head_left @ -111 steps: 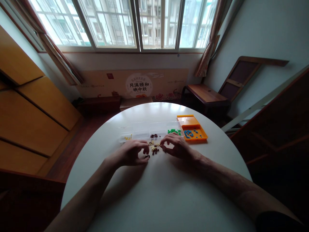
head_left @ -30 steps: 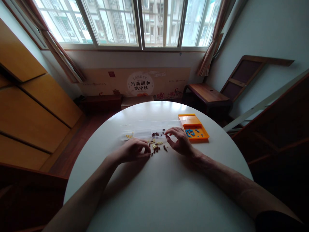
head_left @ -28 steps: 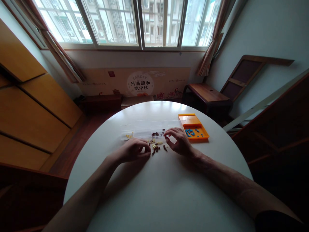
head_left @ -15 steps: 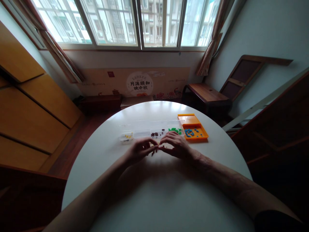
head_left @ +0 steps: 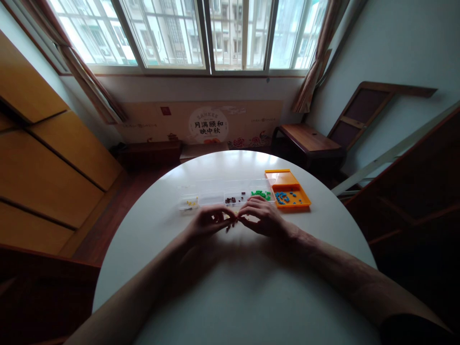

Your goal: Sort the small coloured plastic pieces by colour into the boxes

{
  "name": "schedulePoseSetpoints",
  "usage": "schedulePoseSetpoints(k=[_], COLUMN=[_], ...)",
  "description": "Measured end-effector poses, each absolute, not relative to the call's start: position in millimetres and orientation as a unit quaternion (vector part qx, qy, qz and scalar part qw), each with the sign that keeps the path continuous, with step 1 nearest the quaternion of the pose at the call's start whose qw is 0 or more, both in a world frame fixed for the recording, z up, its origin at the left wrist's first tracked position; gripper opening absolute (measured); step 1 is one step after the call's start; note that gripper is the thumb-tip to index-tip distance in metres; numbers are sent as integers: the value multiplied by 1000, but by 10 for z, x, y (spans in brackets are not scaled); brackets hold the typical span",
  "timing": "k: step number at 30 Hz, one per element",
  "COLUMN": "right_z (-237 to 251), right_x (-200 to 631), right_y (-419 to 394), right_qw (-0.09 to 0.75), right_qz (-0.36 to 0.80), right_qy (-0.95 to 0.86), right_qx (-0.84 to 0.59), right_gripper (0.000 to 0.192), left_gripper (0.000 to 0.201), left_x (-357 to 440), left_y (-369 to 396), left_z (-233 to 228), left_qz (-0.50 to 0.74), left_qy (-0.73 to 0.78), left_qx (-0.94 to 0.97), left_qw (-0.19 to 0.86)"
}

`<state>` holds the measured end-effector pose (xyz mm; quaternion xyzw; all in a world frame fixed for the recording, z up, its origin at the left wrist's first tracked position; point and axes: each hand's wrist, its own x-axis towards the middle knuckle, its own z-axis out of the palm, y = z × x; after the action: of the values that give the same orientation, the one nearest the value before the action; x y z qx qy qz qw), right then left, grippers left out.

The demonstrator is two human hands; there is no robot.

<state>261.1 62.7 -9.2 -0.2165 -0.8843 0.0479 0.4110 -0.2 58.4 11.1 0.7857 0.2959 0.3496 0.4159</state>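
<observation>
Brown and cream-coloured small pieces (head_left: 230,226) are gathered in a loose heap on the white bench (head_left: 237,292), mostly hidden between the two hands. The left hand (head_left: 206,224) and the right hand (head_left: 261,218) are brought together over the heap, fingertips almost meeting, with the fingers curled in a pinch; whether a piece is actually gripped by either cannot be told, since the pieces are too small.

Just beyond the hands a clear divided box (head_left: 224,195) is laid across the bench. Yellow pieces (head_left: 189,203) are seen in its left compartment, brown pieces (head_left: 230,200) near its middle and green pieces (head_left: 261,194) at its right end. Touching that end, an orange tray (head_left: 288,189) with blue pieces (head_left: 283,197) is set.

Sorting by colour is judged to be the step in hand, with the mixed heap not yet cleared. A fine pinch on a single piece would be called for next, followed by a short carry to the matching compartment, with care that neighbouring pieces are not scattered.
</observation>
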Motion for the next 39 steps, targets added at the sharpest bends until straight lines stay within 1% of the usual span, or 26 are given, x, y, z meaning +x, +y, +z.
schedulePoseSetpoints(k=[4,7,10,13,16,20,24,28,32,36,39], right_z=[-111,-142,-185,-211,-211,-186,-169,-172,-158,-113,-86], right_x=[2608,2616,2639,2667,2676,2651,2632,2635,2626,2605,2602], right_y=[637,655,694,728,731,703,689,677,643,626,629], right_qw=[430,468,493,493,479,461,456,447,404,385,394], right_qz=[52,41,47,51,48,51,49,60,53,33,18], right_qy=[-872,-830,-779,-747,-746,-769,-783,-813,-869,-892,-892], right_qx=[-229,-300,-385,-443,-460,-440,-420,-369,-281,-235,-221], right_gripper=[5,5,10,12,8,6,7,8,8,13,7], left_gripper=[19,15,13,15,17,9,7,12,18,25,29], left_x=[-47,-158,-276,-321,-298,-261,-262,-247,-155,-19,43], left_y=[589,607,620,620,617,614,623,644,623,576,568], left_z=[181,263,321,323,284,242,216,173,170,177,145], left_qz=[346,329,257,217,202,196,203,240,290,331,348], left_qy=[296,291,277,270,268,276,273,262,292,310,318], left_qx=[797,822,864,894,911,914,913,902,872,829,805], left_qw=[397,362,334,285,240,224,227,246,264,329,360])
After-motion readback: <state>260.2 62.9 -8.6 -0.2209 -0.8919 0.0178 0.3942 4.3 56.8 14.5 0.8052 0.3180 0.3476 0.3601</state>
